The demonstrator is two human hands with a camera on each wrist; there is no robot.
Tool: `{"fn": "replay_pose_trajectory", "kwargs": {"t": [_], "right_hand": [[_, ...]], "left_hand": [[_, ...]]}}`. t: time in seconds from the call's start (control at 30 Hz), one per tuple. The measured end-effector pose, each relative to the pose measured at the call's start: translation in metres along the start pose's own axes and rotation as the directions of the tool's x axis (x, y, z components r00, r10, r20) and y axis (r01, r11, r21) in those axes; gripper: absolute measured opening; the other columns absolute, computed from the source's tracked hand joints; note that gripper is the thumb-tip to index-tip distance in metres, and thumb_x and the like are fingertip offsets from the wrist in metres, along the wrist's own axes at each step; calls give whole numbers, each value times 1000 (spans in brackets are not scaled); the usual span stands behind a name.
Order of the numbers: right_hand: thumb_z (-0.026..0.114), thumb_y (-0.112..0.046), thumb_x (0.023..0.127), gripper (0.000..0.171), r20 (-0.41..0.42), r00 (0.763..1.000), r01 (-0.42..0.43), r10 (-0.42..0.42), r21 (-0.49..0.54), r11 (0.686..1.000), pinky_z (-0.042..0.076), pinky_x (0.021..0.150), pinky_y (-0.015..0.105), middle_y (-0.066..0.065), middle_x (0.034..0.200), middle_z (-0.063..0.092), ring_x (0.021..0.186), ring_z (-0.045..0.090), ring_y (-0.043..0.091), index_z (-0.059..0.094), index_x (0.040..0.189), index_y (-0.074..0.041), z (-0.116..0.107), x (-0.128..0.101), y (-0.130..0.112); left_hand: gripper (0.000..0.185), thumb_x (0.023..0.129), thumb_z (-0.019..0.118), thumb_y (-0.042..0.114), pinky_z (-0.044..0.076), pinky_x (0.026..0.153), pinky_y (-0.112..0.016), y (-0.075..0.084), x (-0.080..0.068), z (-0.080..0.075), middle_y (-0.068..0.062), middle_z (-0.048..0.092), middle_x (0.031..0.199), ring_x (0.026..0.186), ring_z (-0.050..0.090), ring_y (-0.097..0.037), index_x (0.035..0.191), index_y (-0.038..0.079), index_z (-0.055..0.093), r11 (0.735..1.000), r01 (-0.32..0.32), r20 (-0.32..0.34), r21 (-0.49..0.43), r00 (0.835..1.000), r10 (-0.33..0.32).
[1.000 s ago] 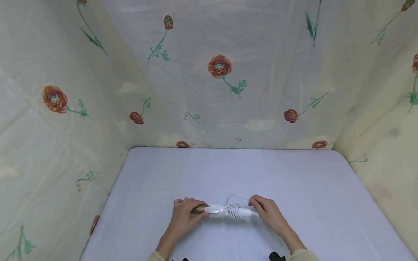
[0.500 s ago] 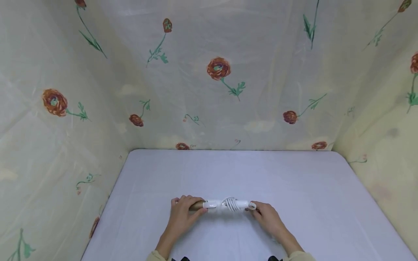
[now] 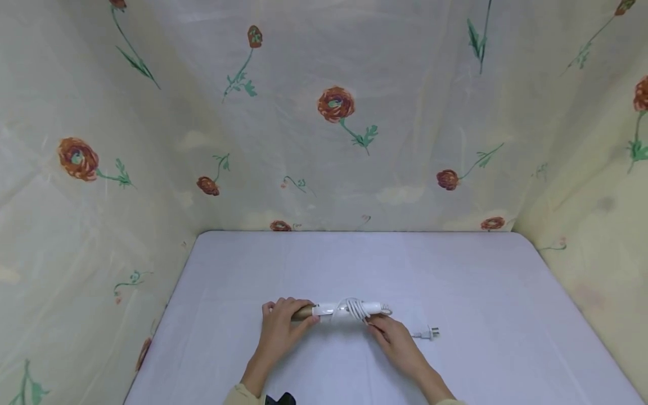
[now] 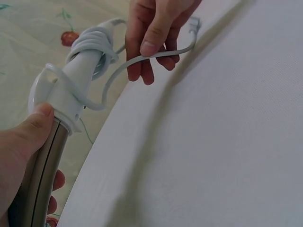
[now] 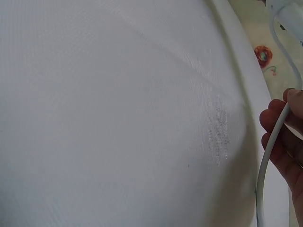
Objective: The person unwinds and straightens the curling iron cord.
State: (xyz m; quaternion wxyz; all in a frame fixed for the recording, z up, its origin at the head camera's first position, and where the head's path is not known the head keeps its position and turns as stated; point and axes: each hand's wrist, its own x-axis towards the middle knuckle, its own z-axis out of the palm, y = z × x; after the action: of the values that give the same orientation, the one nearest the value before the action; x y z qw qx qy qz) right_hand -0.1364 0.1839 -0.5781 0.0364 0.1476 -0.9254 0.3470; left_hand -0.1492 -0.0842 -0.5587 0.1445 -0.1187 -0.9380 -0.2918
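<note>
A curling iron (image 3: 326, 310) with a white handle and a brown-gold barrel is held level above the table in the head view. My left hand (image 3: 280, 329) grips its barrel, the thumb close to the white part in the left wrist view. Several turns of white cord (image 4: 92, 43) wrap the handle. From them a loose length runs to my right hand (image 4: 158, 33), which pinches it between thumb and fingers. The plug (image 3: 430, 333) hangs at the cord's end, to the right of that hand. In the right wrist view the cord (image 5: 262, 189) trails down past the fingertips.
A white-covered table (image 3: 455, 270) lies beneath both hands. Floral fabric (image 3: 395, 73) hangs behind it and on both sides. A dark wrist-worn item (image 3: 280, 399) shows at the bottom edge by the left sleeve.
My right hand has moved left, from beyond the handle's end to beneath the wrapped cord. The plug has come into sight on the right. The curling iron has risen slightly in view.
</note>
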Motion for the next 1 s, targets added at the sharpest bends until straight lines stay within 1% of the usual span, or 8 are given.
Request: {"fn": "replay_pose_trajectory", "kwargs": {"t": [0.13,0.23,0.37,0.47,0.67,0.8,0.9,1.0], "right_hand": [[63,-6,88,25,18,999,-42,40,78,996,52,81,25,0,107,70,92,67,11,65,112,-15,2,-1,-6],[61,-4,89,29,35,998,-56,52,127,990,52,76,22,1,107,70,87,66,10,62,116,-14,3,-3,-11],[60,-7,90,35,62,995,-86,78,141,986,52,81,26,-1,111,69,97,65,14,58,124,-14,5,-6,-18],[59,-11,92,36,94,991,-108,94,168,980,52,84,27,-2,110,68,98,64,13,55,127,-16,7,-8,-24],[58,-17,94,35,100,994,-66,52,142,988,49,73,22,-7,99,64,81,55,0,54,129,-19,9,-9,-30],[57,-22,94,31,118,991,-69,55,122,990,47,69,20,-11,96,60,77,51,-2,54,125,-21,9,-11,-35],[57,-24,94,27,138,988,-80,62,132,988,47,70,20,-11,98,60,77,51,-1,55,120,-20,9,-12,-38],[57,-27,94,29,133,990,-69,51,137,988,46,69,20,-11,96,59,76,50,-1,54,122,-20,9,-13,-40]], "left_hand": [[39,78,65,57,30,86,-45,0,1,0,10,70,91,83,57,-10,104,28,69,1000,14,7,7,1000,-14],[40,78,65,57,30,87,-47,0,1,-1,9,70,91,83,57,-11,105,28,69,1000,25,13,6,1000,-25],[38,78,68,53,30,87,-48,0,1,-2,8,70,91,83,57,-12,105,27,69,999,32,13,15,999,-32],[38,78,67,54,30,87,-48,0,1,-2,8,70,91,83,57,-12,105,27,69,999,35,12,27,999,-35],[39,78,66,55,31,87,-48,1,4,-2,8,70,91,83,57,-13,105,27,69,999,35,1,32,999,-35],[38,77,68,54,31,86,-48,0,5,-1,7,70,90,82,57,-13,104,27,70,999,33,-7,33,999,-33],[38,76,69,54,31,86,-48,-1,3,0,7,70,89,82,58,-13,104,27,70,999,32,-5,37,999,-32],[39,76,68,55,31,86,-48,-1,2,0,7,70,90,83,58,-14,104,28,70,999,34,-4,37,999,-34]]}}
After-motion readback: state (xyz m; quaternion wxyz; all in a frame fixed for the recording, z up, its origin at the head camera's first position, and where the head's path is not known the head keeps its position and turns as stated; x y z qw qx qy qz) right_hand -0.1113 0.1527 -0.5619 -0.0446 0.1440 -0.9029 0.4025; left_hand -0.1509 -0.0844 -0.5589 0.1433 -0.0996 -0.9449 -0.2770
